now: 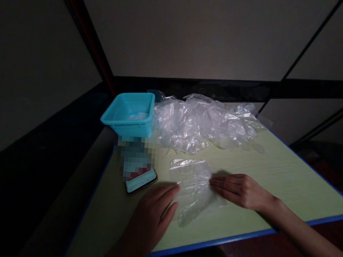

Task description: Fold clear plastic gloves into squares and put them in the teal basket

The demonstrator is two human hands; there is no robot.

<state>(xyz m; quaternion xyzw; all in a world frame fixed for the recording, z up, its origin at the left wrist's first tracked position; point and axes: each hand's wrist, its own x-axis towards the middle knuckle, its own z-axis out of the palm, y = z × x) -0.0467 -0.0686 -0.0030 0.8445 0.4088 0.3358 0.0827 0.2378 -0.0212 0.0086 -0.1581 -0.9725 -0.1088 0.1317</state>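
Observation:
A clear, thin disposable plastic glove [194,189] lies spread on the table in front of me, a rounded finger-like end pointing toward the near edge. My left hand [156,210] is at its left side, fingers stretched and thumb apart, with the fingertips at the plastic. From the right, my right hand [238,189] reaches in with straight fingers side by side, the tips resting on the glove's right edge. The right thumb is hidden. Behind the glove is a wide, crumpled heap of similar clear plastic gloves [201,123].
A turquoise plastic basin [127,123] stands at the table's back left, with something pale inside. In front of it lies a phone-like object [140,180], partly pixelated. The pale green table [286,177] has a blue edge and meets a panelled wall [181,34] behind.

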